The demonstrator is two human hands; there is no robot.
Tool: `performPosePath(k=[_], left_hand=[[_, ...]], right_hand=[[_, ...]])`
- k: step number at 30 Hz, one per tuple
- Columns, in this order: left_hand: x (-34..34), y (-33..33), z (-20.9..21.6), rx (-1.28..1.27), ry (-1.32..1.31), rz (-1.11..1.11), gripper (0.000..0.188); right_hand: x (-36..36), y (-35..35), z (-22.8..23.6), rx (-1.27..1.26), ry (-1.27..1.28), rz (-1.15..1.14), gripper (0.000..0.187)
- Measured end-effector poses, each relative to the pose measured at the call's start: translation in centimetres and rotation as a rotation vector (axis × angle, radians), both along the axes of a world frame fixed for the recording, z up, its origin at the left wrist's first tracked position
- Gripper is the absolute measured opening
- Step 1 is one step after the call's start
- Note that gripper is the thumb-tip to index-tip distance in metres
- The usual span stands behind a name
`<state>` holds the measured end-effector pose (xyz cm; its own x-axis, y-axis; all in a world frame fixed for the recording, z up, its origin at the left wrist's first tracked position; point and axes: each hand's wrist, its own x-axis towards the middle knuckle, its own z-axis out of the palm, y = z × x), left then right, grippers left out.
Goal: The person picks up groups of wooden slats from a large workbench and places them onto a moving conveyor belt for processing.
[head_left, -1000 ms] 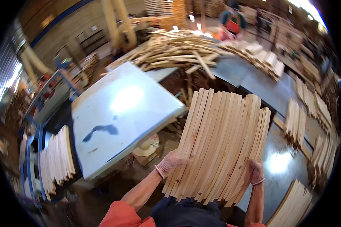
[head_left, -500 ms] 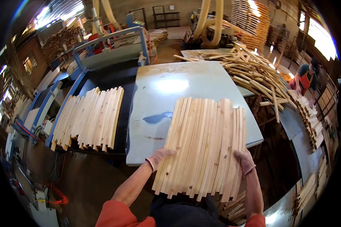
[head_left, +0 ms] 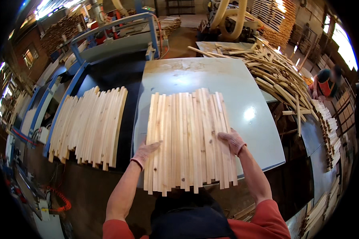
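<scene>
Between my gloved hands is a wide row of pale wooden strips (head_left: 187, 139), laid side by side with uneven ends. My left hand (head_left: 144, 153) grips its left edge, thumb on top. On the opposite edge my right hand (head_left: 232, 141) clamps the strips the same way. The row lies over the near part of a smooth grey-white tabletop (head_left: 251, 139), its near ends sticking out past the front edge. The fingers under the strips are hidden. To the left, a second row of wooden strips (head_left: 89, 125) rests on a black conveyor belt (head_left: 111, 71).
A blue-framed machine (head_left: 153, 34) stands behind the belt. Loose thin wood offcuts (head_left: 275, 75) are heaped at the back right. Beyond them a person (head_left: 325, 83) leans over more stacked strips (head_left: 327, 135). Thick hoses (head_left: 231, 24) hang at the back.
Both hands have carried the row of strips leftward and a little away from me over the tabletop, turning it straighter. The row on the belt stays about where it was.
</scene>
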<state>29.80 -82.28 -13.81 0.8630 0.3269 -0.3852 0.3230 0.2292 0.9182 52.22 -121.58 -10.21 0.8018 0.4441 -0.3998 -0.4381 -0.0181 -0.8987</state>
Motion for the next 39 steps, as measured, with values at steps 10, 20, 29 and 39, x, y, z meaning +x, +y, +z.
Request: performPosePath(k=[10, 20, 29, 39], left_hand=[[10.9, 3.1, 6.6, 0.602, 0.356, -0.109, 0.08], [0.5, -0.5, 6.5, 1.007, 0.142, -0.128, 0.114], [-8.3, -3.9, 5.5, 0.989, 0.046, -0.23, 0.093], [-5.5, -3.2, 7.4, 1.196, 0.07, -0.291, 0.079]], right_hand=[[10.7, 5.8, -3.4, -0.069, -0.013, -0.039, 0.074], [13.0, 1.9, -4.1, -0.55, -0.584, -0.03, 0.047], [13.5, 1.8, -8.3, -0.318, -0.801, -0.145, 0.038], [13.4, 1.7, -8.5, -0.272, -0.741, -0.148, 0.038]])
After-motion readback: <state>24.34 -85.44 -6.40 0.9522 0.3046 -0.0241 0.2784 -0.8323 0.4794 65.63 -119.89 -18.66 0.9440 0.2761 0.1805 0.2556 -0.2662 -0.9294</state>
